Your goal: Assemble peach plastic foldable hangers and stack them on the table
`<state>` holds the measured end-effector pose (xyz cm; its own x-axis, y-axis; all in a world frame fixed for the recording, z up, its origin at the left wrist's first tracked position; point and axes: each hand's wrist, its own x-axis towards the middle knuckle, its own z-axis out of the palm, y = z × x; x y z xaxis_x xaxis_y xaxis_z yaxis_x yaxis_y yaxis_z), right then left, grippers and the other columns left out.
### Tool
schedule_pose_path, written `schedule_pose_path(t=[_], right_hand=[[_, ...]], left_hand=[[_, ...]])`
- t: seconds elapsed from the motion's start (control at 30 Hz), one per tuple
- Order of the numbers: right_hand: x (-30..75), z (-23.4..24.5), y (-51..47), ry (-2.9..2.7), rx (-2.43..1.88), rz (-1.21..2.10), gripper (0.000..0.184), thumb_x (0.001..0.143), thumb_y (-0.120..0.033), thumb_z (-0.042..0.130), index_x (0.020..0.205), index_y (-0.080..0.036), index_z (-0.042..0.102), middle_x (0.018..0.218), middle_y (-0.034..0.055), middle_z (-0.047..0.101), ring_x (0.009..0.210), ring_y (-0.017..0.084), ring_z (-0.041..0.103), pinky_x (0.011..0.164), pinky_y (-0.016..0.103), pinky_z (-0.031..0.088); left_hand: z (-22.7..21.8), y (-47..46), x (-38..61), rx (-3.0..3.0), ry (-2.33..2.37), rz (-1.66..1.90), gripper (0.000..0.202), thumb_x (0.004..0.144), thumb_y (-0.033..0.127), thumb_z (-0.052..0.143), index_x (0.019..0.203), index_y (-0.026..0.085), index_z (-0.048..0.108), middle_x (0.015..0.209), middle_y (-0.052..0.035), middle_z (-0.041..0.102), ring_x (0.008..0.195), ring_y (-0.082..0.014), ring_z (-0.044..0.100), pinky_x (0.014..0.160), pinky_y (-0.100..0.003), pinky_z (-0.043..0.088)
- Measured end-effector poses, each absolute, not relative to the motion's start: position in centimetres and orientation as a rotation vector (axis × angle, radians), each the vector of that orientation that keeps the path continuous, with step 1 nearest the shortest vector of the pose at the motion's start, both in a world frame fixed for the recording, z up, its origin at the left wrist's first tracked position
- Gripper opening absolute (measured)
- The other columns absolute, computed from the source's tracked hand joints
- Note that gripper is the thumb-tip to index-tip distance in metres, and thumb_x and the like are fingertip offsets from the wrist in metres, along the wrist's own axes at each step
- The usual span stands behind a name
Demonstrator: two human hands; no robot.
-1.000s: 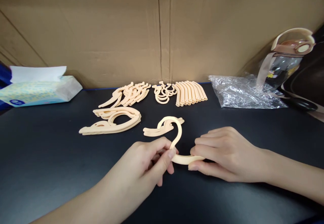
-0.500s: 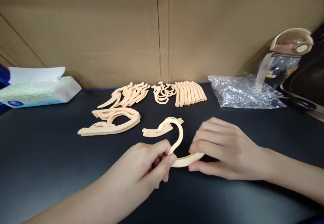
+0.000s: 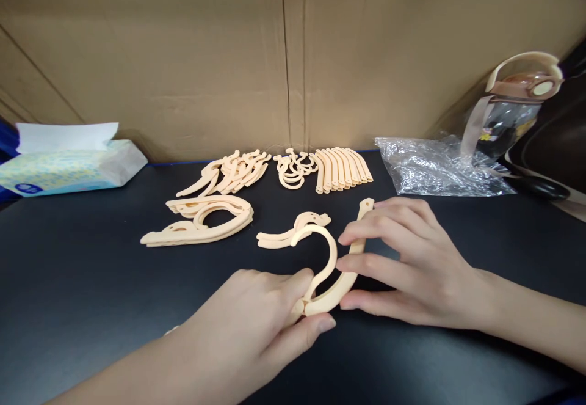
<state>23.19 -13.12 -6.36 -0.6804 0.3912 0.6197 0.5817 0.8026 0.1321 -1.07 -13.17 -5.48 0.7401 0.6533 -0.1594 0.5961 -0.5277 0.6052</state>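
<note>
A cream plastic folding hanger is held between both hands above the dark table. My left hand is closed around its joint, where the curved hook meets the arms, and covers most of one arm. Bent fingers of my right hand rest on the other arm, which curves upward to a tip with a small hole. Just behind the hook lie two loose wavy hanger pieces. Folded hangers are stacked to the left of these.
Along the back lie a heap of wavy arm pieces, a cluster of hooks and a row of straighter arms. A tissue pack is at left. Crinkled clear plastic and a drink bottle are at right.
The hanger's right arm has swung upward, so its tip now shows above my right hand. My right fingers have spread along it; my left hand has turned, with its thumb lower.
</note>
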Motion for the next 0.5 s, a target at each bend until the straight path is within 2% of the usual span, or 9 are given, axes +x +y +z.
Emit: schedule_pose_path(t=[0.13, 0.4, 0.5], right_hand=[[23.19, -6.43, -13.05, -2.411, -0.702, -0.409, 0.028, 0.098, -0.047, 0.058, 0.092, -0.021, 0.068, 0.104, 0.0032, 0.067, 0.099, 0.018, 0.054, 0.102, 0.037, 0.034], [23.06, -6.34, -13.09, -2.425, -0.702, -0.387, 0.029, 0.097, -0.046, 0.058, 0.092, -0.02, 0.067, 0.102, 0.0038, 0.067, 0.098, 0.018, 0.054, 0.101, 0.036, 0.034], [23.08, -6.25, -13.11, -2.427, -0.699, -0.38, 0.029, 0.097, -0.046, 0.058, 0.091, -0.02, 0.066, 0.103, 0.0038, 0.067, 0.098, 0.018, 0.054, 0.101, 0.036, 0.035]], left_hand=[[-5.26, -13.21, -1.0, 2.336, 0.967, 0.011, 0.024, 0.101, 0.038, 0.038, 0.082, 0.024, 0.043, 0.073, 0.0051, 0.055, 0.056, -0.0141, 0.043, 0.053, -0.028, 0.026], [-5.27, -13.21, -1.16, 2.385, 0.936, 0.043, 0.021, 0.103, 0.038, 0.038, 0.089, 0.024, 0.047, 0.083, 0.0048, 0.064, 0.066, -0.0155, 0.057, 0.058, -0.028, 0.032], [-5.24, -13.12, -1.18, 2.412, 0.915, 0.046, 0.021, 0.104, 0.037, 0.037, 0.09, 0.024, 0.047, 0.085, 0.0049, 0.064, 0.067, -0.0157, 0.059, 0.06, -0.028, 0.033]])
